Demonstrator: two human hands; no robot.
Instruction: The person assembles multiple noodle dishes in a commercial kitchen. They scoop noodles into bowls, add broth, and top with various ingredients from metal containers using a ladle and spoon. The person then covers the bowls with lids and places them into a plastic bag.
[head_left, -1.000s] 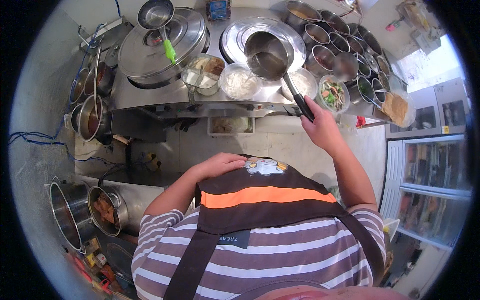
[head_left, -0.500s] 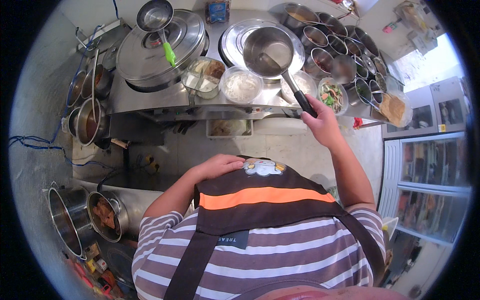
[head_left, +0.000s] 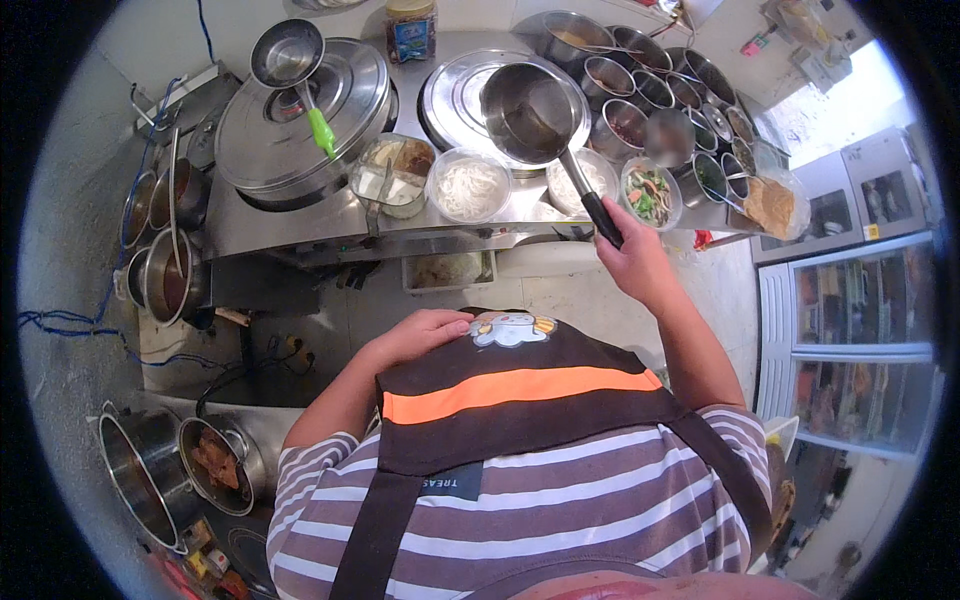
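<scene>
A deep metal saucepan (head_left: 515,105) is held up by its black handle in my right hand (head_left: 637,262), whose fingers are wrapped round the grip. The pan appears in front of a round steel lid (head_left: 450,125) on the counter; I cannot tell whether they touch. What lies inside the pan is unclear. Close to the handle are a tub of white noodles (head_left: 567,195) and a clear tub of mixed vegetables (head_left: 650,195). My left hand (head_left: 425,332) rests flat on the dark apron (head_left: 520,435), fingers stretched out and holding nothing.
Left on the counter (head_left: 235,215), a large lidded pot (head_left: 240,150) carries a green-handled ladle (head_left: 320,132). Between the lids stand a divided container (head_left: 390,190) and another noodle tub (head_left: 468,190). Several metal pots crowd the back right. A glass-door fridge (head_left: 860,310) stands at right.
The saucepan has shifted slightly against the lid and tilted a little, and my right hand has lowered slightly. The whole view has turned a bit. My left hand stays on the apron.
</scene>
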